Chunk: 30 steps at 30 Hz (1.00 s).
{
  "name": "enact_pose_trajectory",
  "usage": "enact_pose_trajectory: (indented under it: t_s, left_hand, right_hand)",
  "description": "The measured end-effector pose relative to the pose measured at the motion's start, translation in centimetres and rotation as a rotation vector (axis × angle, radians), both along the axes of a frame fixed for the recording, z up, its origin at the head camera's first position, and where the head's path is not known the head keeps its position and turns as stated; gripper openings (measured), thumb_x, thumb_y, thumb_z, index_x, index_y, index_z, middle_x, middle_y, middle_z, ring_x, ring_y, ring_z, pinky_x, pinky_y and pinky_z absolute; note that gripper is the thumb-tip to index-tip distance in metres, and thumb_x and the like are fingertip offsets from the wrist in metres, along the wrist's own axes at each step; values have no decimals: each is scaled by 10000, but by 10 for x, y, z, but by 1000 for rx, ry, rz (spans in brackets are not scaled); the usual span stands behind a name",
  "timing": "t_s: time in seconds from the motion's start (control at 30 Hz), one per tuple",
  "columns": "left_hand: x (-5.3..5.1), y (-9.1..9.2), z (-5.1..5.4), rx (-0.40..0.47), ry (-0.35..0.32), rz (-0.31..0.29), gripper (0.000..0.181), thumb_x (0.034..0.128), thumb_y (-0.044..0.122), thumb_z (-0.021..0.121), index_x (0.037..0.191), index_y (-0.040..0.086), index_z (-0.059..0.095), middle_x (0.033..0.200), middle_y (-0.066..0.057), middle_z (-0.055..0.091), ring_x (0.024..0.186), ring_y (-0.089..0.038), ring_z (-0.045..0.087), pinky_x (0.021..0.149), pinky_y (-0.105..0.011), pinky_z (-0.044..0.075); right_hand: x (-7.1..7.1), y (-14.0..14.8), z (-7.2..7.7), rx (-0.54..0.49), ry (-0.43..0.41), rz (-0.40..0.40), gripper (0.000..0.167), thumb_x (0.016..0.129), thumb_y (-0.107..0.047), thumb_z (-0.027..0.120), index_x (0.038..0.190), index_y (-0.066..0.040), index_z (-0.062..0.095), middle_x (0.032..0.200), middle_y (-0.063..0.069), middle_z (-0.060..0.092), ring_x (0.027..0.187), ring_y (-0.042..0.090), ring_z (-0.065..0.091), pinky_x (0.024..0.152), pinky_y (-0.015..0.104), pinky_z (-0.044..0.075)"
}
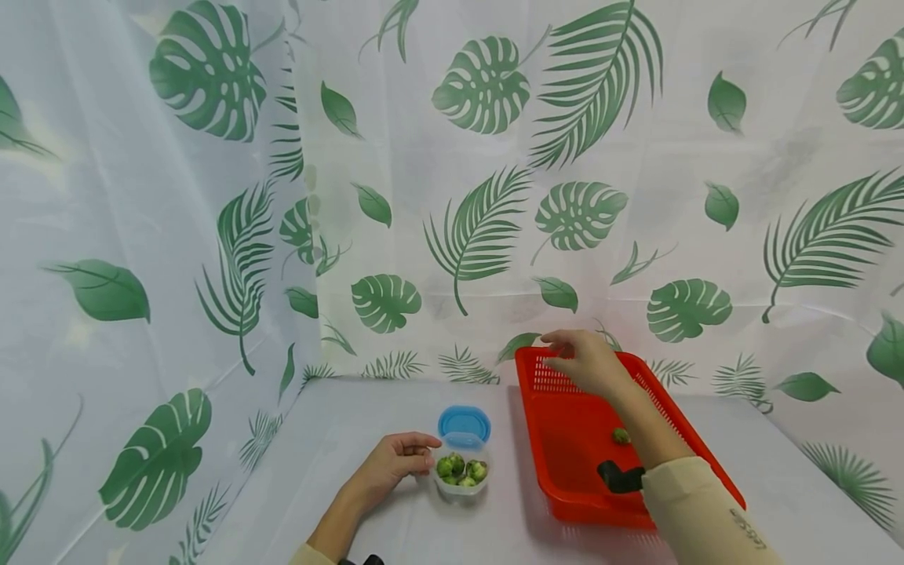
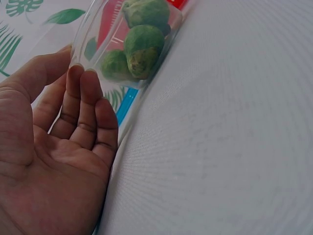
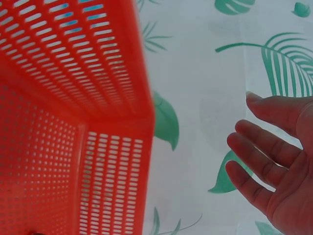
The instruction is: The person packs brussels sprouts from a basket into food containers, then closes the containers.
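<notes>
A small clear plastic container (image 1: 461,488) with several Brussels sprouts (image 1: 462,468) inside stands on the table. My left hand (image 1: 397,468) holds its left side at the rim, with the fingertips (image 2: 90,78) against the clear wall in the left wrist view. Behind the container lies its blue lid (image 1: 464,424). My right hand (image 1: 582,361) is raised over the far end of a red plastic basket (image 1: 572,447), fingers spread and loosely bent, with nothing in them. One Brussels sprout (image 1: 621,436) sits in the basket, partly beside my right forearm. In the right wrist view the hand is apart from the basket wall.
The white table (image 1: 402,526) bears the container at the left and the basket at the right. A white curtain (image 1: 395,251) with green leaf prints closes off the back and left. The basket's raised perforated walls (image 3: 112,181) stand between its inside and the table.
</notes>
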State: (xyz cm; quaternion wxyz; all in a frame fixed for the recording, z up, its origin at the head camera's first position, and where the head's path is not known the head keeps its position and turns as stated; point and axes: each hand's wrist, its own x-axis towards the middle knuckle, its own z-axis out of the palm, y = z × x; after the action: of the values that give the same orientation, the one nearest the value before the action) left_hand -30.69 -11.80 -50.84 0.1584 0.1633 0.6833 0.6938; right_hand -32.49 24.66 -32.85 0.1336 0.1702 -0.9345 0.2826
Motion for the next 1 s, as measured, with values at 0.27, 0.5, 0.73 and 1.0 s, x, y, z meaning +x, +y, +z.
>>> enact_pose_trajectory:
  t_s: [0.27, 0.5, 0.73, 1.0]
  left_hand:
    - [-1, 1, 1, -3, -2, 6, 351, 961, 50, 704, 1290, -65, 672, 1065, -78, 748, 862, -107, 666, 802, -301, 569]
    - [-2, 0, 0, -6, 0, -1, 363, 966, 61, 703, 1303, -69, 663, 1108, -103, 744, 856, -106, 672, 799, -298, 570]
    - [-2, 0, 0, -4, 0, -6, 370, 967, 60, 702, 1307, -77, 656, 1107, -96, 745, 860, -103, 670, 804, -296, 573]
    - [-1, 1, -1, -12, 2, 3, 361, 964, 56, 701, 1301, -70, 663, 1071, -77, 751, 856, -105, 670, 792, -291, 568]
  right_hand:
    - [-3, 8, -4, -6, -32, -16, 492, 944, -172, 759, 1405, -52, 638, 1254, 187, 716, 1053, 331, 672, 888, 483, 618]
    - [-10, 19, -9, -3, -57, -28, 463, 932, -183, 778, 1362, -50, 671, 1255, 181, 716, 1068, 334, 676, 915, 498, 607]
    - [-14, 28, -18, -25, -104, -57, 430, 940, -158, 766, 1340, -30, 677, 1255, 212, 703, 1060, 347, 674, 878, 483, 621]
    - [-17, 34, -27, -17, -128, -72, 404, 940, -159, 769, 1301, 5, 695, 1235, 237, 700, 1062, 352, 655, 878, 483, 618]
